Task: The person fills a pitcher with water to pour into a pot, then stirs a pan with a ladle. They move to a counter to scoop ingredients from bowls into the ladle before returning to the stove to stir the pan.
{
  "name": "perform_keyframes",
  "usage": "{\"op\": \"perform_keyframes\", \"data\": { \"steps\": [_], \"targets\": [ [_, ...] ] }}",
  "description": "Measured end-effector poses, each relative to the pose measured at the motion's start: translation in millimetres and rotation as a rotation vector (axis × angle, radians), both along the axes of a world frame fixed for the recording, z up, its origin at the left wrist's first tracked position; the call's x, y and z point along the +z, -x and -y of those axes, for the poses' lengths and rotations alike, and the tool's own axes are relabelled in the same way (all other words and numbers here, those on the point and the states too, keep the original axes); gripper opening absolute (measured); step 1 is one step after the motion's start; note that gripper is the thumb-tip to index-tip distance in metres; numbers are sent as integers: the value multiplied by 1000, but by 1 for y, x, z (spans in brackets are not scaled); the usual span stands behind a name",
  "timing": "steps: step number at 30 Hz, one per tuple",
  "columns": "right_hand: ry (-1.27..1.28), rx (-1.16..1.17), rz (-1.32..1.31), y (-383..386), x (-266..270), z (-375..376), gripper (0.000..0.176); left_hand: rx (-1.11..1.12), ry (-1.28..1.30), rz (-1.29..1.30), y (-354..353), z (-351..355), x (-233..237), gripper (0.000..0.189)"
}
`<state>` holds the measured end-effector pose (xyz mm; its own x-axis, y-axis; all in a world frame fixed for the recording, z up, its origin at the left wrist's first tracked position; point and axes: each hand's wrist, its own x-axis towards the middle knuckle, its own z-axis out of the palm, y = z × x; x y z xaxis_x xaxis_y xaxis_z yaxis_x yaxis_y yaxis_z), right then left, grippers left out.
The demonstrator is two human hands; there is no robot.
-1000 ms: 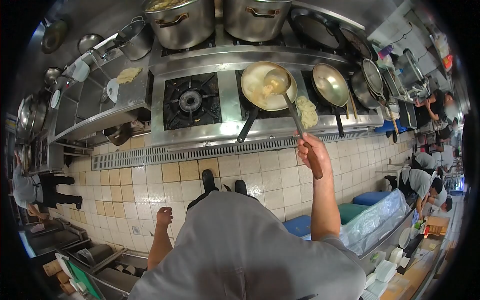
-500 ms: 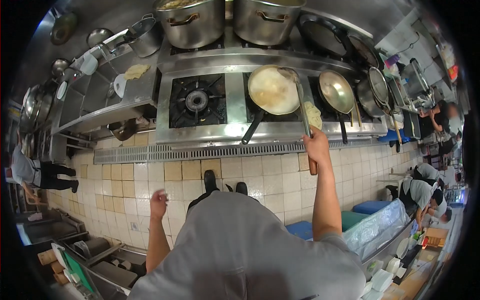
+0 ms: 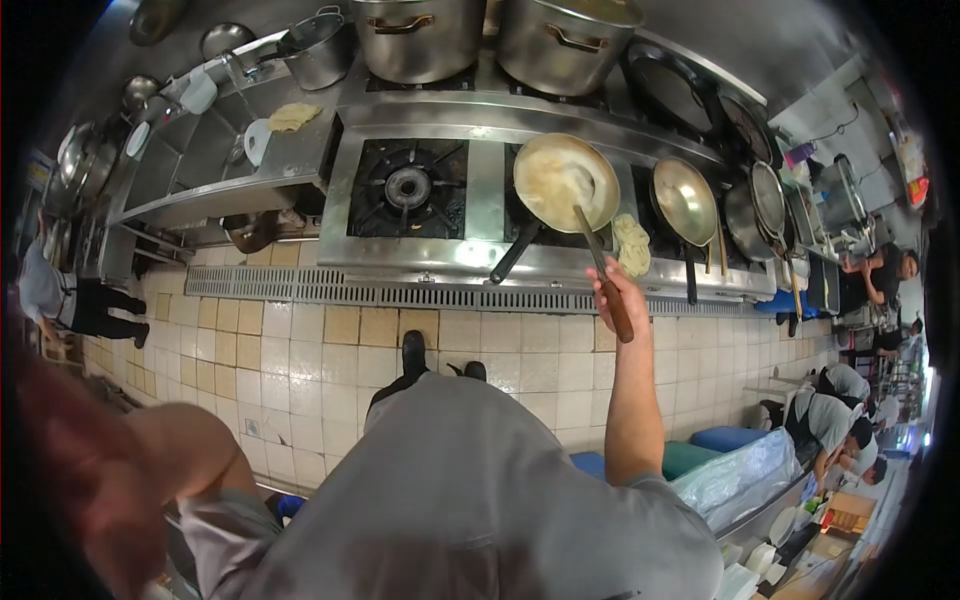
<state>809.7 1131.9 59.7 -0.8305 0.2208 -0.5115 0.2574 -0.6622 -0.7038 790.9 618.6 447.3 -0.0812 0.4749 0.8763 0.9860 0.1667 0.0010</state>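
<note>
My right hand is closed around the wooden handle of a ladle. The ladle's bowl is dipped in cloudy, pale liquid inside a frying pan, which rests on a burner with its black handle towards me. Beside that pan, a crumpled pale cloth lies on the stove edge. At the far left, close to the camera, my left hand is raised and smeared by motion, so its fingers cannot be made out.
Two large stockpots stand at the back. Another frying pan sits to the right, and a bare burner to the left. A sink adjoins the stove. Co-workers are at the right; another person stands left.
My left hand has risen from beside my body towards the camera at far left. My right hand has turned the ladle, bringing its bowl lower in the pan. The view has shifted slightly.
</note>
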Motion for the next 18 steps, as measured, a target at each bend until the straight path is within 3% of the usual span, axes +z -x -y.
{"op": "perform_keyframes", "data": {
  "steps": [1, 3, 5, 7, 9, 13, 16, 18],
  "targets": [
    [13, -61, -87, -1, 0, 2, 35, -26, 16, -73, -6, -3, 11, 41],
    [340, -34, -454, -6, -15, -5, 46, -25, 34, -150, -13, -12, 21, 41],
    [447, -258, -515, -5, -16, -3, 48, -10, 47, -193, -22, -16, 30, 41],
    [-18, -480, -409, 4, -18, 1, 47, 11, 56, -215, -28, -18, 36, 40],
    [-508, -486, -205, 10, 6, 11, 35, 23, 79, -240, -32, -20, 42, 40],
    [-588, -492, -26, 28, -16, -23, 30, 83, 109, -331, -48, -22, 49, 39],
    [-603, -468, -53, 39, -10, -18, 32, 119, 114, -345, -55, -24, 51, 39],
    [-785, -356, -176, 32, 4, -14, 31, 131, 110, -344, -58, -27, 50, 39]
  ]
}}
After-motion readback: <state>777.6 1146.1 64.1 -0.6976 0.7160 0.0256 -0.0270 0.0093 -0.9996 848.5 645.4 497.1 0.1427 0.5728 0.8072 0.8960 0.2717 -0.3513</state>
